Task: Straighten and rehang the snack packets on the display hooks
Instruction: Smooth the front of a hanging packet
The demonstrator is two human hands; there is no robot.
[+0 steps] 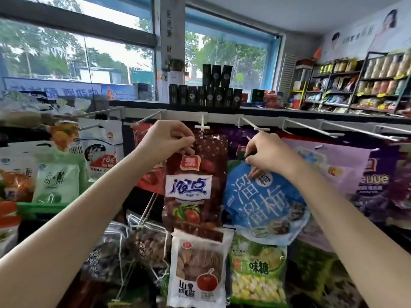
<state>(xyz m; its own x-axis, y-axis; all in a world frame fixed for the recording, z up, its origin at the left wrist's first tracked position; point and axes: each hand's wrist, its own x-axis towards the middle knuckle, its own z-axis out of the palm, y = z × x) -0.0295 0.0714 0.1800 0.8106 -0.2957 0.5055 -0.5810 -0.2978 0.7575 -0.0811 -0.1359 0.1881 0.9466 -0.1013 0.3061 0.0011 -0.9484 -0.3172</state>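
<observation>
Far off on the left, a white bag with a rabbit picture [101, 152] and a pale green packet [56, 182] hung on the rack. Next to them, the left arm came up from the near left corner, long and almost straight. The left hand [168, 138] was up high, with its fingers curled tight. It pinched the top left corner of the dark red packet [195, 178]. That packet hung straight down, and its top sat just under the white hook [202, 127] with the cross-shaped tip. I could not tell if the hook went through the packet's hole.

Under the red packet hung a white packet with a red fruit on it [196, 272]. To its left, brown net bags [124, 250] hung low.

To the right was the blue packet [264, 196]. It was tilted, with its top leaning toward the red one. The right arm came up from the near right corner and bent at the wrist. The right hand [266, 155] was curled over the top of the blue packet. Its fingertips [252, 174] pressed and pinched the crinkled top edge. Another white hook [253, 125] stuck out just above this hand.

A green candy packet [258, 270] hung below the blue one. Further right, a big purple packet [338, 165] hung behind the arm. Far away on the right stood shelves [360, 85] full of goods.
</observation>
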